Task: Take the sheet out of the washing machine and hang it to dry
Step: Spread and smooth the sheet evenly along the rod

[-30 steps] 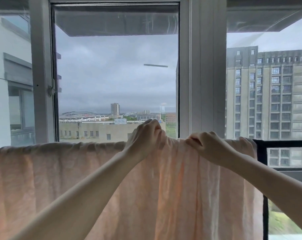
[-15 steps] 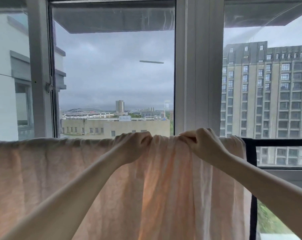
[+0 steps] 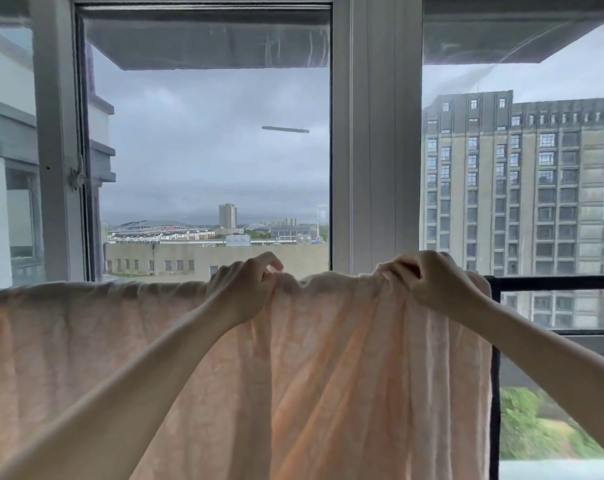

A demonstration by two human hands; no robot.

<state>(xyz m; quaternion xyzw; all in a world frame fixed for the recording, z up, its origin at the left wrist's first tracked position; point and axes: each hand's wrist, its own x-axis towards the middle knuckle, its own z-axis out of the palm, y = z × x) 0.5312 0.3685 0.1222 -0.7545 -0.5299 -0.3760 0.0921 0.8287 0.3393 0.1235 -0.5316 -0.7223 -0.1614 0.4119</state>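
- Currently, the sheet (image 3: pixel 328 368) hangs draped over the black rail (image 3: pixel 553 283) in front of the window (image 3: pixel 207 150).
- The left hand (image 3: pixel 247 289) and right hand (image 3: pixel 432 282) each pinch the top fold.
- Since a second ago, the hands have moved apart along the rail, spreading the bunched middle section.
- Judgement: hanging is nearly complete; folds remain near the right end.

The sheet (image 3: pixel 328 375) hung draped over a rail (image 3: pixel 553 283) in front of the window (image 3: pixel 373 150), with the left hand (image 3: pixel 248 285) gripping its top edge left of centre, the right hand (image 3: pixel 432 280) gripping it further right, and buildings (image 3: pixel 515 188) behind the glass.
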